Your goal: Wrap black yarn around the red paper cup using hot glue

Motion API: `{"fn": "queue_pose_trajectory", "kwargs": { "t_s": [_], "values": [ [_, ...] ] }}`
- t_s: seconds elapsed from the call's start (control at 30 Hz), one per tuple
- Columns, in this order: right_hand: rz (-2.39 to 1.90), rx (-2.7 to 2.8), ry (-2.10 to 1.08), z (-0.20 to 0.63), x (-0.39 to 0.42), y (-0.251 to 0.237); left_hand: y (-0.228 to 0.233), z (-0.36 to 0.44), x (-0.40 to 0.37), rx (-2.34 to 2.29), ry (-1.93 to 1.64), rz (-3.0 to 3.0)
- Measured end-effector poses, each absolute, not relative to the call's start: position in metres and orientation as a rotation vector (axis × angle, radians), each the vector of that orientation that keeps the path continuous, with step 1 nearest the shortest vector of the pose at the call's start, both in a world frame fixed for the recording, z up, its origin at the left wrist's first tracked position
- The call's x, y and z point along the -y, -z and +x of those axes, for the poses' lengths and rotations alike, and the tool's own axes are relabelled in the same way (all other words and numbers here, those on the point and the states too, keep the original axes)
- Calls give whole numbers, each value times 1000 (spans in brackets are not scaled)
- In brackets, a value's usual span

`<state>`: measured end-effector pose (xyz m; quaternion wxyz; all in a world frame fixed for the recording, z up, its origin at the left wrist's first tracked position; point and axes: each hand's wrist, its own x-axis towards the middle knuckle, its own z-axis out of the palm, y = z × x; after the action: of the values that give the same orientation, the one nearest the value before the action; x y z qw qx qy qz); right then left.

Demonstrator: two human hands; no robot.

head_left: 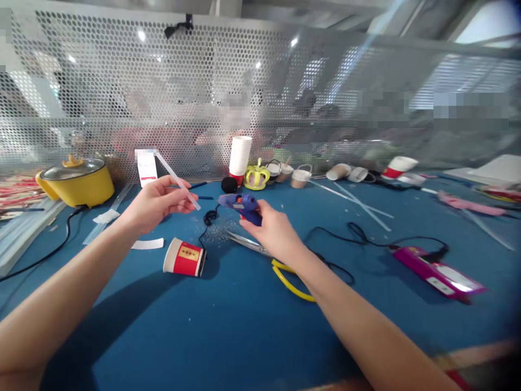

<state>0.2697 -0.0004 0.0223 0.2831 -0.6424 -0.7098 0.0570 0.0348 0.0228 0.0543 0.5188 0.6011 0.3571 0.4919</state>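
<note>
My left hand [165, 201] pinches a clear glue stick [178, 180], which slants down to the right in front of the fingers. In my right hand [273, 222] is a blue glue gun [240, 202], its nozzle toward the left. Below and between the hands, a red and white paper cup [184, 257] lies on its side on the blue table [195, 336]. Scissors [248, 243] with yellow handles lie under my right wrist, partly hidden by it. A white paper strip [147, 244] rests to the left of the cup.
A yellow electric pot [77, 182] stands at the left, its black cord crossing the table. Stacked white cups [240, 156] and a yellow crown-shaped piece [256, 175] stand by the perforated screen [163, 98]. At right lies a magenta device [437, 273] with a black cord.
</note>
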Motion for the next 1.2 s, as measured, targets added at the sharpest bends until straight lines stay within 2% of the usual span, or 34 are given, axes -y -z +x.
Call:
{"fn": "queue_pose_trajectory", "kwargs": {
  "t_s": [0.23, 0.57, 0.63, 0.8, 0.93, 1.2],
  "values": [
    [-1592, 2000, 77, 266, 9, -12, -44, 57, -9, -895, -1181, 1715],
    [-1794, 1937, 92, 264, 9, -10, -34, 65, 9, -1075, -1040, 2095],
    [-1791, 1942, 79, 263, 10, -12, -32, 70, 16, -1032, -984, 2000],
    [-1774, 1955, 31, 260, 12, -15, -27, 89, 40, -643, -615, 1287],
    [-1733, 1966, 75, 258, 13, -7, -18, 110, 54, -464, -415, 1050],
    [-1710, 1980, 53, 255, 19, -3, -10, 133, 52, -298, -569, 847]
  ]
}}
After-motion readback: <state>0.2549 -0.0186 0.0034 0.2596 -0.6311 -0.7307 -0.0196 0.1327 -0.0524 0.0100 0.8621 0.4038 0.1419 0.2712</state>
